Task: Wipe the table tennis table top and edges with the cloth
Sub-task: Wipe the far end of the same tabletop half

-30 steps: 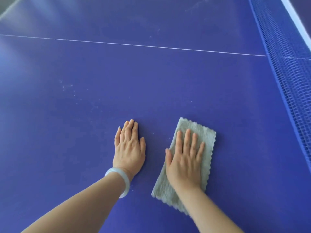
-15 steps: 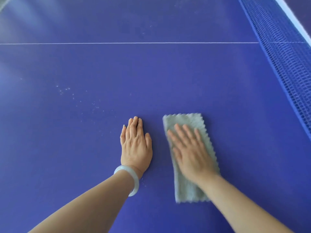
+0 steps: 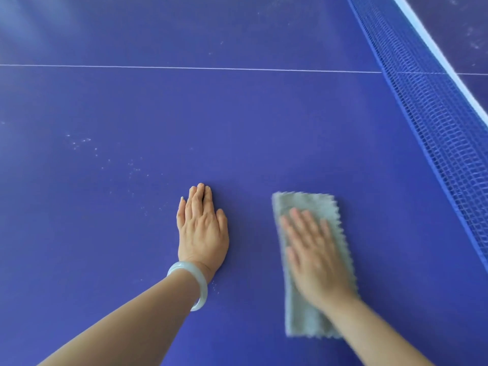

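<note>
purple-blue table top (image 3: 237,128), white line (image 3: 184,67) beyond the hands, net (image 3: 443,133) right of them, left hand (image 3: 202,231) flat on it, right hand (image 3: 317,257) flat on the grey cloth (image 3: 303,318), now slid further right, blurry

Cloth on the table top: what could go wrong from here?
1. The right hand only presses flat on the cloth, with no grip, so the cloth may slip or bunch.
2. The white specks lie left of the planted left hand, away from the cloth; that patch may get missed.
3. The net stands close on the right; a wide stroke might snag the cloth's frilly edge.
</note>
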Demonstrator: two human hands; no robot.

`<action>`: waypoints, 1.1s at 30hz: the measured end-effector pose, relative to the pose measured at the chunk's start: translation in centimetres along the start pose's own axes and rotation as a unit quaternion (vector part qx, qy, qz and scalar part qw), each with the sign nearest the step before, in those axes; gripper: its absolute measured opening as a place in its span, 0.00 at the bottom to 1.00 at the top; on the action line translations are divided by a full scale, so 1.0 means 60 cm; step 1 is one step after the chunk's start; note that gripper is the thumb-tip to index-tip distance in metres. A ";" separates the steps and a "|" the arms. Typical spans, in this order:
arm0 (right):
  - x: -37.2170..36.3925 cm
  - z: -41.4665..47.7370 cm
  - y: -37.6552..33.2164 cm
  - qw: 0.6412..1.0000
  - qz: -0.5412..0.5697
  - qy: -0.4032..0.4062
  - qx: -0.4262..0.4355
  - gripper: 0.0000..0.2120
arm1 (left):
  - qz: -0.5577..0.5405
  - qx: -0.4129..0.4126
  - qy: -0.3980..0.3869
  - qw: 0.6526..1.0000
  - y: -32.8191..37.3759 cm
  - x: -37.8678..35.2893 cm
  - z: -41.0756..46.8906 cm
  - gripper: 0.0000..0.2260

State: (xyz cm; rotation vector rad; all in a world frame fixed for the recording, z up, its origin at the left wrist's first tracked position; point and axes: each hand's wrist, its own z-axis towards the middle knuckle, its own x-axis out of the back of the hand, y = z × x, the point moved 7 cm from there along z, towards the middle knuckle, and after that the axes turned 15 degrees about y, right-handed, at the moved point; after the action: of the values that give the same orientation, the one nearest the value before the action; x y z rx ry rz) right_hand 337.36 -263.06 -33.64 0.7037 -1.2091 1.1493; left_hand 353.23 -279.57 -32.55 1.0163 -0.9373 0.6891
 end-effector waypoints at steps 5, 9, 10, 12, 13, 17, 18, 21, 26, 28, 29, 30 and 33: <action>0.026 0.067 0.239 0.925 -0.098 0.004 -0.368 0.27 | 0.010 0.001 0.006 1.000 0.005 0.001 0.000 0.28; -0.021 0.143 0.057 0.973 -0.040 0.034 -0.226 0.26 | 0.005 0.005 0.005 1.000 0.002 0.005 0.002 0.26; -0.035 0.150 -0.012 0.991 -0.016 0.026 -0.130 0.26 | -0.001 0.003 0.006 1.000 0.002 0.008 0.003 0.26; -0.049 0.142 -0.091 0.999 0.025 -0.009 0.020 0.27 | -0.030 0.003 0.012 0.999 0.003 0.013 0.004 0.24; -0.051 0.140 -0.094 0.997 0.035 -0.022 0.061 0.27 | -0.047 0.011 0.017 0.999 0.002 0.017 0.004 0.24; -0.044 0.183 0.039 1.000 0.001 -0.010 -0.003 0.27 | -0.109 -0.031 0.047 0.992 0.029 0.029 0.015 0.20; -0.040 0.203 0.085 0.997 -0.013 -0.001 -0.072 0.27 | -0.122 -0.089 0.040 0.988 0.055 0.025 0.019 0.20; -0.038 0.247 0.165 0.983 -0.048 -0.004 -0.178 0.28 | -0.103 -0.203 0.007 0.974 0.125 -0.009 0.052 0.20; -0.048 0.295 0.196 0.985 -0.053 -0.016 -0.166 0.29 | -0.042 -0.121 0.013 0.992 0.124 -0.067 0.140 0.25; -0.054 0.318 0.204 0.986 -0.052 -0.026 -0.157 0.28 | -0.015 -0.110 0.015 0.994 0.121 -0.071 0.146 0.24; -0.060 0.335 0.206 0.986 -0.048 -0.030 -0.155 0.28 | -0.007 -0.109 0.014 0.994 0.123 -0.071 0.145 0.24; -0.066 0.355 0.202 0.987 -0.043 -0.036 -0.153 0.28 | -0.001 -0.111 0.015 0.994 0.125 -0.071 0.143 0.24; -0.086 0.418 0.134 0.996 -0.022 -0.037 -0.079 0.27 | 0.003 -0.107 0.001 0.994 0.125 -0.073 0.142 0.25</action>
State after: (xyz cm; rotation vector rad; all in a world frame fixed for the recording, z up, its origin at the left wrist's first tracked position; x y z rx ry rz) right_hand 321.48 -284.71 -33.17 0.6541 -1.3260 0.9864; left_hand 342.27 -284.81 -31.65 0.8238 -0.9903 0.5798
